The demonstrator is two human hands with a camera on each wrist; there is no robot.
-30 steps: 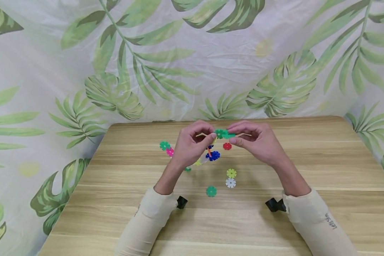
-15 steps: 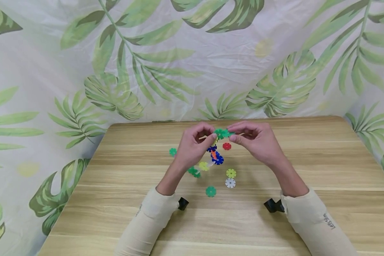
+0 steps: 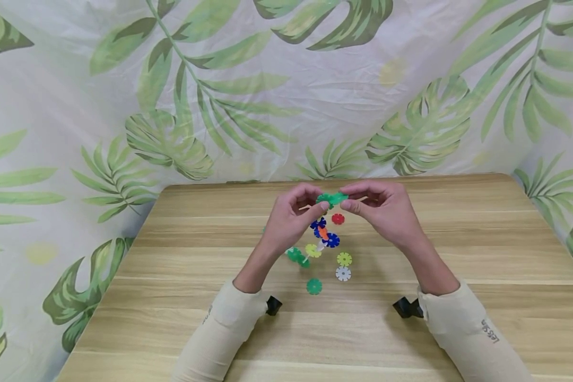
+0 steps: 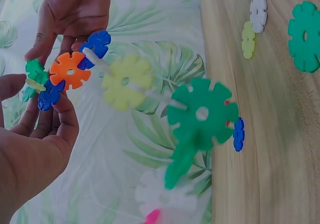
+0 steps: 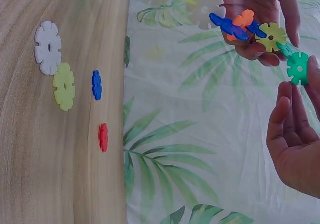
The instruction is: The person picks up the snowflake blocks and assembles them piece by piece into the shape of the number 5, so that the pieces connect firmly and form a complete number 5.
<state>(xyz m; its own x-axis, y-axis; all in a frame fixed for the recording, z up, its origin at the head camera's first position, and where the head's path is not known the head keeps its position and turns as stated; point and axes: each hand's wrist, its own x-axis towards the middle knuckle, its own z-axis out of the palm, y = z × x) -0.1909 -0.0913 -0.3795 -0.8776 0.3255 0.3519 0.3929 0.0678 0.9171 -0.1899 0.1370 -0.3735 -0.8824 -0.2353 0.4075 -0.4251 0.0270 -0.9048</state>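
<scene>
In the head view my left hand [image 3: 291,220] and right hand [image 3: 384,215] meet above the far part of the table, fingertips close together. Between them are two green notched plastic discs [image 3: 333,199], joined or touching. My right thumb and fingers pinch the outer green disc [image 5: 298,68]. My left fingers grip the chain near its end, around a yellow disc [image 5: 271,37] and a blue disc [image 4: 51,95]. From there the chain of interlocked discs hangs down: an orange disc [image 4: 70,71], blue, white, yellow [image 4: 127,82] and green [image 4: 202,114]. Its far end is partly hidden by my left arm.
Loose discs lie on the wooden table [image 3: 363,339]: red [image 3: 338,218], yellow [image 3: 344,259], white [image 3: 343,274], green [image 3: 314,286] and blue [image 5: 97,85]. A leaf-patterned cloth [image 3: 248,106] stands behind the table. Black wrist-camera mounts [image 3: 409,307] project from both sleeves.
The hanging chain has swung right and nearer under my left hand, and its pink and green end has passed behind my left arm. Both hands have barely moved; the green discs have tilted slightly.
</scene>
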